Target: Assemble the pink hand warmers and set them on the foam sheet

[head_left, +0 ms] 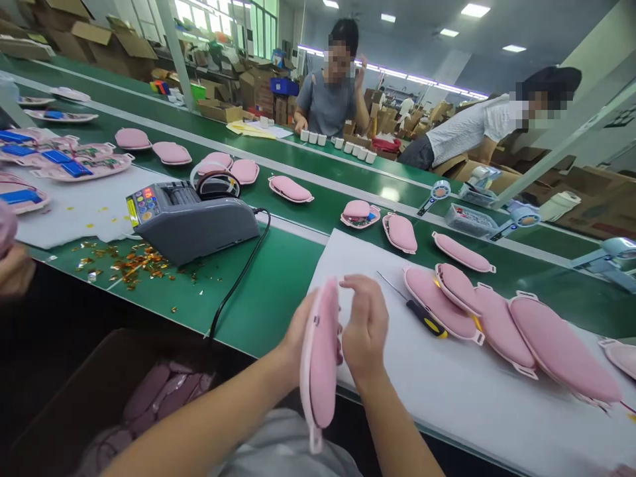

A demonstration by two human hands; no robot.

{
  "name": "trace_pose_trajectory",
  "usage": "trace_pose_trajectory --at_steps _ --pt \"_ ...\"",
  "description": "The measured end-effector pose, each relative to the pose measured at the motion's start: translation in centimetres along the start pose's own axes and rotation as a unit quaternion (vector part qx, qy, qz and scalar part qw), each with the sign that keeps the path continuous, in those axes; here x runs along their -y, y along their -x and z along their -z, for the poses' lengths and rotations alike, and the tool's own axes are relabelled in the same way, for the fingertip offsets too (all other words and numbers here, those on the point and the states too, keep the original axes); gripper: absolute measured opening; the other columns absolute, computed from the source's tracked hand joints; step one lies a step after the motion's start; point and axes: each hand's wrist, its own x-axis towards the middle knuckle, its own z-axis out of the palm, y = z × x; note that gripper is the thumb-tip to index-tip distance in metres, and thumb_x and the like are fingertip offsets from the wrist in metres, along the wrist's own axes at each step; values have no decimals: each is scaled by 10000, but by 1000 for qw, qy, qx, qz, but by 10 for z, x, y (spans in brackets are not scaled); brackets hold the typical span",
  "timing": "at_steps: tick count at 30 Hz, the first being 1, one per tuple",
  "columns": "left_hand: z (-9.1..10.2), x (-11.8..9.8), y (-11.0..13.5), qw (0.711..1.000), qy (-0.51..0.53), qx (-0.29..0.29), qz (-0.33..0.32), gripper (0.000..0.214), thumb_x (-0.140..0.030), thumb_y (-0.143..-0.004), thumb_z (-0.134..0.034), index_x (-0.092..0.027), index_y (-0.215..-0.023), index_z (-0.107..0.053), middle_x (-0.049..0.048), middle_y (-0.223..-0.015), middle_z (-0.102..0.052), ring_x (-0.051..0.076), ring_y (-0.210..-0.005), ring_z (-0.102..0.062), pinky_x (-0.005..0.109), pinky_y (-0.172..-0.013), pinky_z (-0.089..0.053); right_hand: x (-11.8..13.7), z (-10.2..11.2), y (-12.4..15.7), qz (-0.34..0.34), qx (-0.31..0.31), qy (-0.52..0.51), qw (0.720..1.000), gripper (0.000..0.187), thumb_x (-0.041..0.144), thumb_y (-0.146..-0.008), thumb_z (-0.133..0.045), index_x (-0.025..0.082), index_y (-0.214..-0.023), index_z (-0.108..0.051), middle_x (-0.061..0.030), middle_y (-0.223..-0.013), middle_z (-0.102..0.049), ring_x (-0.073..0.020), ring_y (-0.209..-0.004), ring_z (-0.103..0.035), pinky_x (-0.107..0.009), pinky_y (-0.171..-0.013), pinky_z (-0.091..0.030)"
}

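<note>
Upright on its edge, a pink oval padded casing with end loops is held in front of me. My left hand is wrapped round its left and back side, with fingertips showing at the right edge. Close to the casing's right side is my right hand, its fingers loosely bent and not wrapped round it; the index fingertip is near the casing's top. On the white sheet to the right lies a screwdriver with a black and yellow handle, beside several overlapping pink casings.
A grey tape dispenser with a black cable stands at left, amber tape scraps before it. More pink casings line the green bench. A box of pink casings is below left. Two people are across the bench; another person's hand is at far left.
</note>
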Motion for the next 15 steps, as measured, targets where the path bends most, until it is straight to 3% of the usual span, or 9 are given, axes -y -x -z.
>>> trace_pose_trajectory --at_steps 3,8,12,15 --pt "-8 -14 3 984 88 14 -157 251 -447 -794 -507 -202 -756 -547 -32 -538 -529 124 -447 -505 239 -472 -417 9 10 21 79 -4 -65 995 399 383 -1005 -289 221 -954 -650 -65 -980 -641 -198 -983 -582 -359 -825 -456" --pt "-27 -22 5 909 157 61 -381 185 -378 -731 -530 -235 -834 -585 -6 -560 -541 162 -480 -507 276 -483 -413 17 2 36 87 -120 -97 984 483 432 -1007 -273 204 -841 -665 -55 -810 -630 -193 -794 -601 -337 -680 -467" --pt "-32 -4 7 870 161 104 -454 239 -450 -725 -585 -269 -875 -631 -4 -647 -580 163 -577 -546 297 -575 -471 23 5 11 175 -248 -84 949 295 297 -951 -480 201 -771 -692 -26 -707 -610 -185 -696 -585 -335 -613 -447" --pt "-6 6 8 869 76 177 -456 303 -555 -665 -654 -271 -770 -667 19 -732 -656 227 -702 -626 401 -696 -526 30 27 -14 139 -218 -173 950 504 329 -982 -323 200 -651 -680 -24 -574 -561 -182 -618 -567 -333 -552 -437"
